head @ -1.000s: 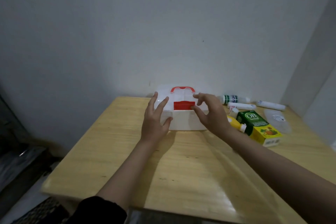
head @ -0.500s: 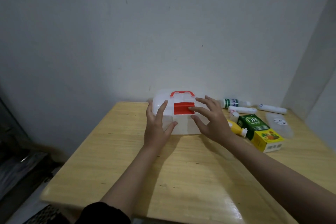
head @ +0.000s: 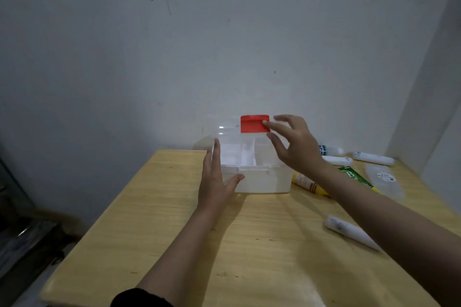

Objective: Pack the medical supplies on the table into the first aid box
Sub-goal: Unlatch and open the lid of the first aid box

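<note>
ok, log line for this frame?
phase: opening box | lid: raised, right hand at its red latch | left hand: steadying first aid box | supplies: on table, unpacked

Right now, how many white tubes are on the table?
3: one behind the right hand, one far right by the wall, one nearer, under the right arm. The arm may hide more.

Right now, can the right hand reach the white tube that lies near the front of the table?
Probably yes. The white tube lies alone on bare table just beside the right forearm; the right hand only touches the red latch.
</note>
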Tool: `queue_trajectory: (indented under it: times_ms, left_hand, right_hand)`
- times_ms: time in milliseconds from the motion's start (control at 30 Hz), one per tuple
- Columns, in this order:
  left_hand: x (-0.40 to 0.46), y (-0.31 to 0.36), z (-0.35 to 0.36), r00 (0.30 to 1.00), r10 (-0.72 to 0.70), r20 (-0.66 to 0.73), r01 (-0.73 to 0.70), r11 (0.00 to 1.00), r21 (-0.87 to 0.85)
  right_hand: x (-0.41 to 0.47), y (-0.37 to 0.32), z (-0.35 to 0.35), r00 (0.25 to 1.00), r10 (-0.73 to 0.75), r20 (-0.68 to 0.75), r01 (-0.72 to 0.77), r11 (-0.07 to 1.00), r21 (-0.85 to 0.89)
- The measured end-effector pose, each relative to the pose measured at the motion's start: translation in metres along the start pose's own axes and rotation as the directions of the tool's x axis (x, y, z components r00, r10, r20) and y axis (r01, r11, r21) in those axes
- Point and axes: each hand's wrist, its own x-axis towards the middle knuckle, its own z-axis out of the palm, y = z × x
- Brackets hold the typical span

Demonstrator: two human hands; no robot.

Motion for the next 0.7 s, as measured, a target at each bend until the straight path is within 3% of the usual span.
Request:
queue_trajectory:
  times_ms: [300, 433, 600, 700]
  left_hand:
    - [0.007, -0.005, 0.011, 0.996, -0.076, -0.035, 0.075, 0.996, -0.042]
    - [0.010, -0.001, 0.018, 0.985, -0.127, -0.118, 0.112, 0.986, -0.125]
    - [0.010, 0.001, 0.022, 0.977, -0.152, -0.151, 0.126, 0.977, -0.169]
    - [0.010, 0.002, 0.023, 0.975, -0.163, -0.152, 0.134, 0.973, -0.186]
  right_hand:
    - [0.086, 0.027, 0.012, 0.947, 0.310, -0.080, -0.299, 0.946, 0.125]
    - [0.095, 0.038, 0.024, 0.945, 0.322, -0.064, -0.321, 0.947, 0.021]
    - [0.091, 0.052, 0.025, 0.951, 0.287, 0.117, -0.285, 0.958, -0.028]
    - [0.089, 0.055, 0.012, 0.951, 0.278, 0.139, -0.279, 0.960, -0.009]
